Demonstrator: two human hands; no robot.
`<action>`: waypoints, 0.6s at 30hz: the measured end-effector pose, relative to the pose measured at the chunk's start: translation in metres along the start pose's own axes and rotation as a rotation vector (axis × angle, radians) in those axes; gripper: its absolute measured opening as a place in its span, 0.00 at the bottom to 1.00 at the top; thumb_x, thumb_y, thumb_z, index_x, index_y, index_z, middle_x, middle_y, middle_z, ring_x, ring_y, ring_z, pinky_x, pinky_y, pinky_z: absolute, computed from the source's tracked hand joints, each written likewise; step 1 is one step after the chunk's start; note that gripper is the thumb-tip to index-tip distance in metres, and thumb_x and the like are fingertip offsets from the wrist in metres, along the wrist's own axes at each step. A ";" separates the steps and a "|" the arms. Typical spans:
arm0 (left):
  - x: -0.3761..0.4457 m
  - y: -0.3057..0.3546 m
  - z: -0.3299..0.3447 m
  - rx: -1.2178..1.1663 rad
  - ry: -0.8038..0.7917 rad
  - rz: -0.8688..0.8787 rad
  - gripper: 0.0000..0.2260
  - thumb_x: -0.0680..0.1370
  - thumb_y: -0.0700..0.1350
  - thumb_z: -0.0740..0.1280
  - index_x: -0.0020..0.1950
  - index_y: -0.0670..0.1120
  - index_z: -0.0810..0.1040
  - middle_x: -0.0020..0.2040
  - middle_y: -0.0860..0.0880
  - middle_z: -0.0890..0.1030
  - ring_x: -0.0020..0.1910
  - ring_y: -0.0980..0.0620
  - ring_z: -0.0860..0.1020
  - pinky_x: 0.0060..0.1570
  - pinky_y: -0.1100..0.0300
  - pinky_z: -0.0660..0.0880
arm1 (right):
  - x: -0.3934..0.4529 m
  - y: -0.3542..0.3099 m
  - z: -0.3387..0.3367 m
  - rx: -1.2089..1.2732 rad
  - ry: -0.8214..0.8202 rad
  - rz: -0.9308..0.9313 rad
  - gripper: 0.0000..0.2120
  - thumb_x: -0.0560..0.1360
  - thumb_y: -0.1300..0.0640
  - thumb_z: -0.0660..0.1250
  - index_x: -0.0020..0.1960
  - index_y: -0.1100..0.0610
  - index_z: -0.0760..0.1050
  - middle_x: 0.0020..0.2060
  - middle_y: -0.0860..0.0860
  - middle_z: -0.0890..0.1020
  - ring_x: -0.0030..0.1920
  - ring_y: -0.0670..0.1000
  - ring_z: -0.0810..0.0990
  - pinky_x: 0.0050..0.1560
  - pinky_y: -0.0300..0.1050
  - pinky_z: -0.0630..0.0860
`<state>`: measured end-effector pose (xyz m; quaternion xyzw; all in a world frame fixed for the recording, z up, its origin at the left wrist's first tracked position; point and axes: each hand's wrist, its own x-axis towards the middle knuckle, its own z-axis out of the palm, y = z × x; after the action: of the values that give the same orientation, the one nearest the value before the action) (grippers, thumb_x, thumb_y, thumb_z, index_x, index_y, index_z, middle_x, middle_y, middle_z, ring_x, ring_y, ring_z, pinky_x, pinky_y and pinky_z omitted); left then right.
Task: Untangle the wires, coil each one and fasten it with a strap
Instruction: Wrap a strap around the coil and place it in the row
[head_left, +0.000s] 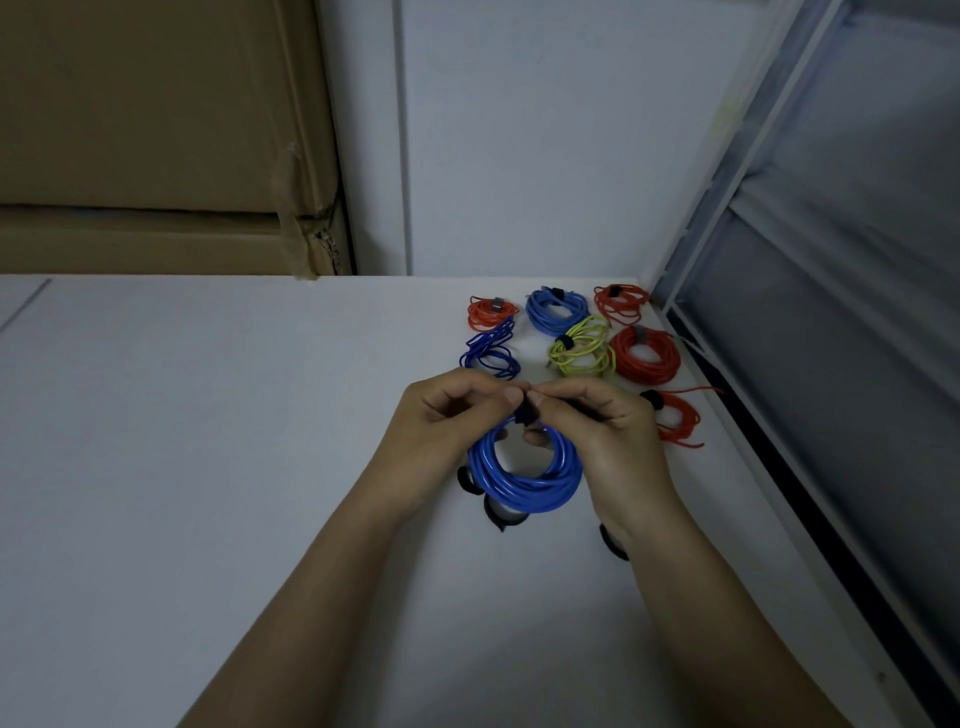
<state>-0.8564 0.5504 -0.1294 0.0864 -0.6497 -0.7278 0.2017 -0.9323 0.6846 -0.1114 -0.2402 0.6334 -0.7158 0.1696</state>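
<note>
Together now, the left hand (447, 415) and right hand (597, 431) pinch a black strap (523, 415) at the top of the blue coil (524, 475) above the white table (208, 441). Behind it lie seven strapped coils; the nearest is a dark blue bundle (491, 353)

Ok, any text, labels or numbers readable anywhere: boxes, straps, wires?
None can be read.
Cardboard boxes: dark marks on the torn corner edge, too small and blurred to read.
Black strap on the blue coil: no print visible.
Finished coils: no print visible.
</note>
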 end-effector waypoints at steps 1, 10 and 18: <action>0.000 0.000 0.000 0.005 -0.009 -0.003 0.05 0.75 0.39 0.69 0.47 0.44 0.84 0.45 0.38 0.83 0.44 0.46 0.81 0.49 0.57 0.78 | 0.000 0.000 0.000 0.019 0.006 0.017 0.13 0.73 0.69 0.68 0.38 0.52 0.84 0.39 0.54 0.85 0.41 0.52 0.84 0.38 0.40 0.80; -0.001 0.002 0.000 0.133 -0.060 0.051 0.10 0.73 0.32 0.70 0.46 0.47 0.81 0.42 0.48 0.84 0.42 0.56 0.81 0.46 0.64 0.76 | 0.001 0.000 -0.001 0.060 -0.002 0.059 0.13 0.72 0.69 0.69 0.37 0.52 0.85 0.39 0.53 0.85 0.40 0.52 0.85 0.39 0.40 0.80; -0.002 0.003 0.001 0.196 -0.062 0.091 0.11 0.74 0.33 0.69 0.48 0.50 0.82 0.44 0.52 0.84 0.44 0.56 0.81 0.48 0.64 0.76 | 0.000 -0.001 -0.001 0.030 -0.013 0.032 0.15 0.73 0.68 0.68 0.37 0.50 0.84 0.39 0.53 0.85 0.42 0.52 0.85 0.40 0.39 0.80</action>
<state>-0.8545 0.5516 -0.1267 0.0536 -0.7268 -0.6533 0.2051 -0.9326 0.6853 -0.1110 -0.2320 0.6252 -0.7209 0.1885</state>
